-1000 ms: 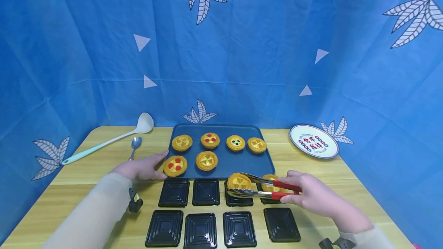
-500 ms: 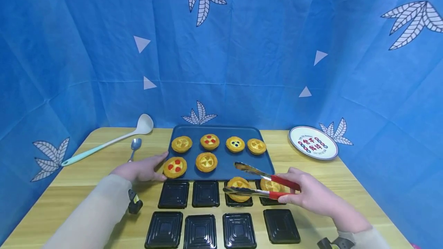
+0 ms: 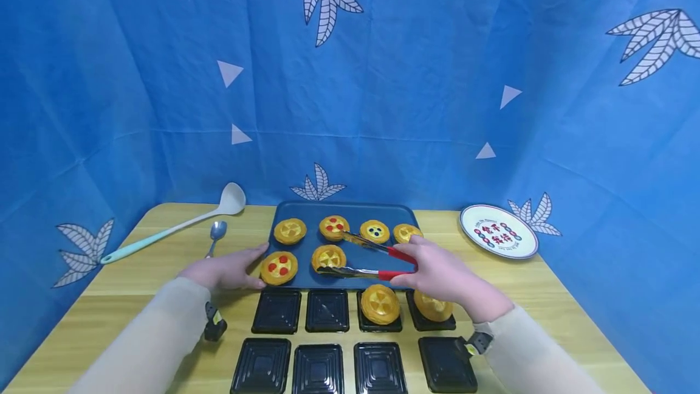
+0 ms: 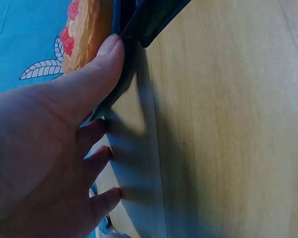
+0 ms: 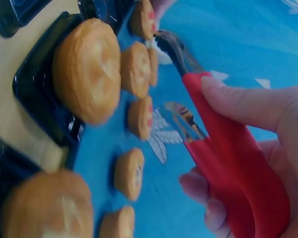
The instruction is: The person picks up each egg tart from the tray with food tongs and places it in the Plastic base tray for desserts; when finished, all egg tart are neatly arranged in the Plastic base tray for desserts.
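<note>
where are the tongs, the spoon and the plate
tongs (image 5: 229, 136), right wrist view, on a red handle
spoon (image 3: 218, 230), head view, on the bowl
plate (image 3: 499, 231), head view, on the printed middle

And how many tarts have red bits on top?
2: one tart in the blue tray's back row, another tart at its front-left corner, by the left hand.

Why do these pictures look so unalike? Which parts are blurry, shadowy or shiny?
Head view: bright and even, the tongs fairly sharp; left wrist view: dimmer, turned sideways, soft shadows streaking the table beside the left hand; right wrist view: also tilted, the lower-left tart smeared, small glints on the black holder.
</note>
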{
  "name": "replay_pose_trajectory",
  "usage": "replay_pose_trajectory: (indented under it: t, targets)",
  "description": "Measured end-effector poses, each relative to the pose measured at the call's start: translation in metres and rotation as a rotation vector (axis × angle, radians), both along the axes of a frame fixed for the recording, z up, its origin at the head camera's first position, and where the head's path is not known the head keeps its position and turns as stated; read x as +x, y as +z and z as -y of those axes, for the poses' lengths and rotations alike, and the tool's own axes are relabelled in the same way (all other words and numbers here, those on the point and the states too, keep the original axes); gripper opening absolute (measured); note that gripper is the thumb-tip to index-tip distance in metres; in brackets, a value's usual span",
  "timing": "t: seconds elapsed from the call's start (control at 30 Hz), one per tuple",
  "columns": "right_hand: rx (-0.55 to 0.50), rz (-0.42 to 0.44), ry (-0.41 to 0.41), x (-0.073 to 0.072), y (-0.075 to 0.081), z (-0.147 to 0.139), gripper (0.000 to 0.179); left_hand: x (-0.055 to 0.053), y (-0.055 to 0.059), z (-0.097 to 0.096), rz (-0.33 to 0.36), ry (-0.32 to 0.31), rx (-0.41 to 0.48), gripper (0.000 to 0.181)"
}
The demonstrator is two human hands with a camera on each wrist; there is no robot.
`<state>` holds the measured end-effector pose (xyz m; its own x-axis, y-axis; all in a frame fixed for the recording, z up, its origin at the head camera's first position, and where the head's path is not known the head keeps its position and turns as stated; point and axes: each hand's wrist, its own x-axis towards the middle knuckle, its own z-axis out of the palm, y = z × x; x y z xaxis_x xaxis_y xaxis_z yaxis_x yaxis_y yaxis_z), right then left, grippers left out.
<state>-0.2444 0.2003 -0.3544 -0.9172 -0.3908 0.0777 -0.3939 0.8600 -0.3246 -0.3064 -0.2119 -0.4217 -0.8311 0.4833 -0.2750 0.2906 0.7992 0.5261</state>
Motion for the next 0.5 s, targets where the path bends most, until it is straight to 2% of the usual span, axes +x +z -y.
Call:
replay_pose_trajectory:
  t: [0.13, 0.23, 0.4, 0.5]
  targets:
    - [0.025, 0.031, -0.018, -0.005, -0.009, 0.017, 0.063, 0.001, 0.0, -0.001, -0.001, -0.008, 0.002, 0.1]
    - [0.038, 0.036, -0.024, -0.007, -0.015, 0.025, 0.061, 0.001, 0.0, -0.003, 0.004, 0.014, 0.003, 0.1]
    - [0.071, 0.024, -0.042, -0.008, -0.022, 0.03, 0.057, 0.0, 0.0, -0.002, 0.001, 0.016, 0.003, 0.098]
    - [0.074, 0.019, -0.04, -0.009, -0.025, 0.03, 0.054, -0.003, -0.004, 0.001, -0.003, 0.008, 0.008, 0.1]
